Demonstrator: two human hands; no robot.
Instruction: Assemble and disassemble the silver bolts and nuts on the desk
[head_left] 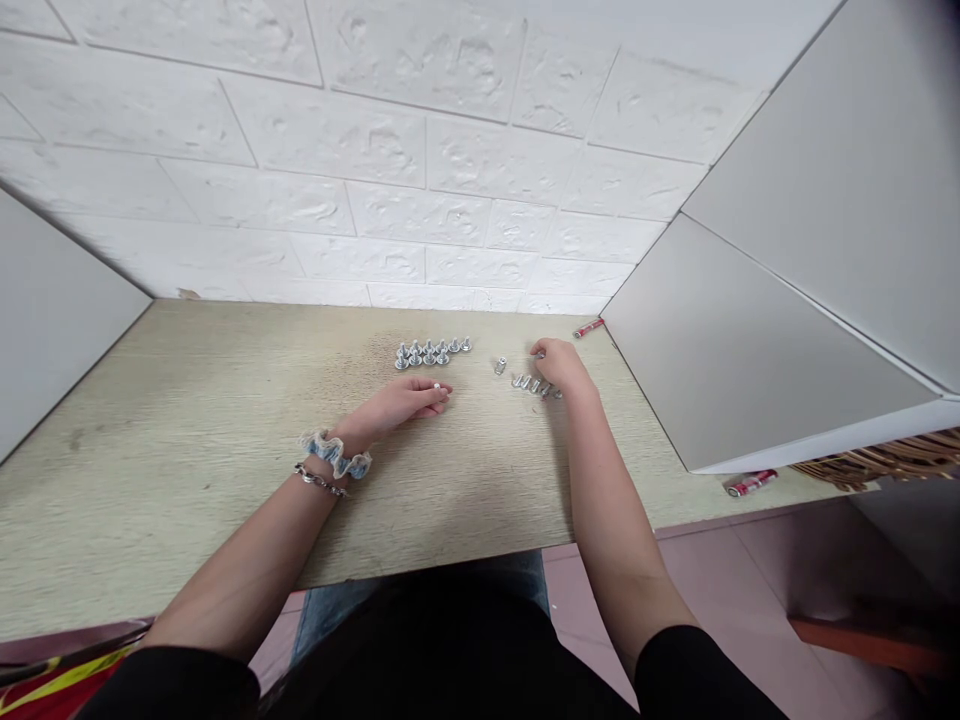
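Between its fingertips my left hand (416, 399) pinches a small white-ended piece (437, 386); its exact kind is too small to tell. Just beyond that hand, several silver bolts (429, 352) stand upright on their wide heads in two rows. To the right, my right hand (564, 366) is closed, with a small shiny bit at its fingertips that I cannot make out. Below its fingers runs a slanting row of small silver screws (534, 386), partly hidden by the hand. A separate little cluster of shiny metal parts (500, 366) lies between the two groups.
The pale wooden tabletop (187, 440) meets a white brick-patterned wall (450, 150). A red battery-like cylinder (589, 328) lies in the back right corner, and another red cylinder (752, 483) by the right edge. Grey panels (765, 340) bound the right side.
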